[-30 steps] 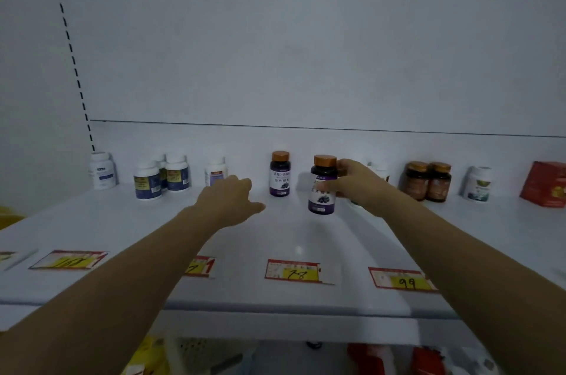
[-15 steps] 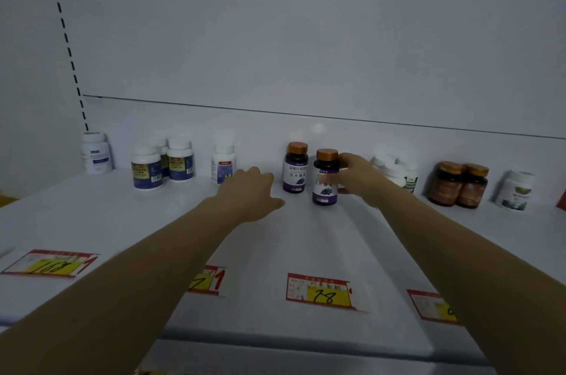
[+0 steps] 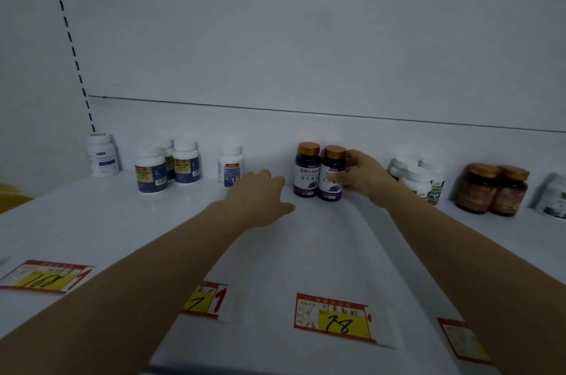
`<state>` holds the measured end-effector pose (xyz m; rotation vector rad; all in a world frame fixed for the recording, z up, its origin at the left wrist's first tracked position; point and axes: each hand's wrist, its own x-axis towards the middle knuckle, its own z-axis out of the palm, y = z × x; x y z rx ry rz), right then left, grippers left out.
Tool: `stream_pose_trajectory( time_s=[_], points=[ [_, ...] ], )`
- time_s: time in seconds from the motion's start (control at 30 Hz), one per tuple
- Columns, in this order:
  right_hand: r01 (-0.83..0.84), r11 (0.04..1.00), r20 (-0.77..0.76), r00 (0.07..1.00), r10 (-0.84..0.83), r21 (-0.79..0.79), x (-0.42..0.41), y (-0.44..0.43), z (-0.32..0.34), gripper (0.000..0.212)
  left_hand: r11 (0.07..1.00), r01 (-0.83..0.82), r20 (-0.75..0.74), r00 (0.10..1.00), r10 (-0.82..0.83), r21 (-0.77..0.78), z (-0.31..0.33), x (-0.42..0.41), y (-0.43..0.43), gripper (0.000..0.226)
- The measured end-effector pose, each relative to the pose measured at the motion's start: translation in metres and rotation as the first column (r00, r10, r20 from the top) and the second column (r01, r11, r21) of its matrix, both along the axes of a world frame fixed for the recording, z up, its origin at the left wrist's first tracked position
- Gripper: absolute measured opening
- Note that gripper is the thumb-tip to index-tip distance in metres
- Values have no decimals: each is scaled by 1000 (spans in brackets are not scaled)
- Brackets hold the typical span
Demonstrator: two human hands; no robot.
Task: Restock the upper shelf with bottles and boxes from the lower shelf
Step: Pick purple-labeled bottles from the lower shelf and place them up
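Note:
On the white upper shelf [image 3: 321, 239], two dark bottles with orange caps and purple labels stand side by side at the back. My right hand [image 3: 364, 174] grips the right one [image 3: 331, 174], which rests on the shelf and touches the left purple bottle [image 3: 307, 170]. My left hand [image 3: 260, 197] hovers low over the shelf just left of that pair, fingers loosely curled and holding nothing. The lower shelf is out of view.
White bottles with blue-yellow labels [image 3: 167, 167] and a small white bottle [image 3: 230, 167] stand at the back left. White tubs [image 3: 418, 177] and two brown jars [image 3: 493, 189] stand at the back right. Red-yellow price tags [image 3: 335, 318] line the front edge.
My right hand carried the purple bottle from mid-air back onto the shelf and set it against the other purple bottle. My left hand moved forward and to the right.

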<state>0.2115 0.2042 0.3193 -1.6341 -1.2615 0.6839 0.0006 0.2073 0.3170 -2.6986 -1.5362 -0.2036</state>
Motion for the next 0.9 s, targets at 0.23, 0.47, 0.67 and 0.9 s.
stream_pose_trajectory(
  time_s=[0.23, 0.47, 0.67, 0.9],
  points=[
    [51, 997, 118, 991, -58, 60, 0, 7, -5, 64, 1000, 1, -7, 1000, -1, -7, -4, 3, 2, 61],
    [84, 996, 368, 927, -75, -7, 1, 0, -6, 61, 999, -35, -14, 999, 34, -18, -5, 1, -3, 61],
    [106, 988, 681, 732, -1, -112, -11, -27, 4, 53, 997, -75, -20, 997, 74, -24, 1, -7, -19, 62],
    [77, 991, 816, 576, 49, -114, -32, -103, 23, 53, 999, -37, 11, 999, 36, 24, 22, -25, -66, 62]
  ],
)
